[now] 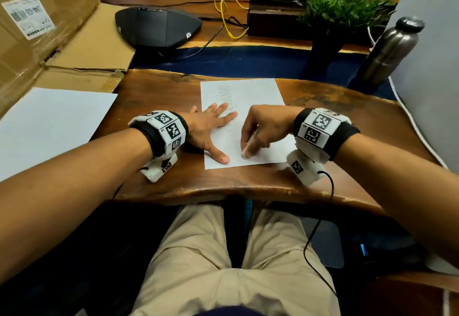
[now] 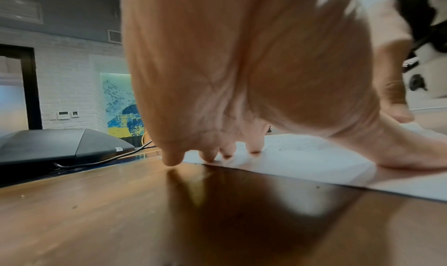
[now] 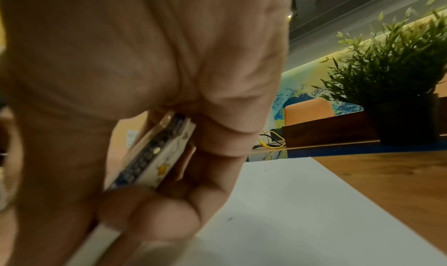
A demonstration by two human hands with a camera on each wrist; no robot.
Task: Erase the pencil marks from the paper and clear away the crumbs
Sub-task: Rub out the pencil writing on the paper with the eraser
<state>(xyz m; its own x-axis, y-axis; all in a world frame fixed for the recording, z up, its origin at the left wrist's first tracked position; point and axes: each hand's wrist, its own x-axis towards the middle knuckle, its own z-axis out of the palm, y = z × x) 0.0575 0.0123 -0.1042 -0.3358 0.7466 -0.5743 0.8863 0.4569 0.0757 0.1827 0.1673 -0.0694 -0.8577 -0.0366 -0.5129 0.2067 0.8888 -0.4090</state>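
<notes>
My paper lies near the wooden desk's front edge, bare wood on both sides. My left hand presses it flat, fingers spread wide. My right hand pinches the eraser, its tip on the paper beside my left thumb, below faint pencil marks.

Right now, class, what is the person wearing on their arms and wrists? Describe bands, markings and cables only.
Both forearms are bare, with no sleeves. Each wrist carries a black band wrapped in white blocks printed with black square code markings. Below each wrist hangs a white camera housing, also marked. A thin black cable runs from the right one down past the table edge.
</notes>
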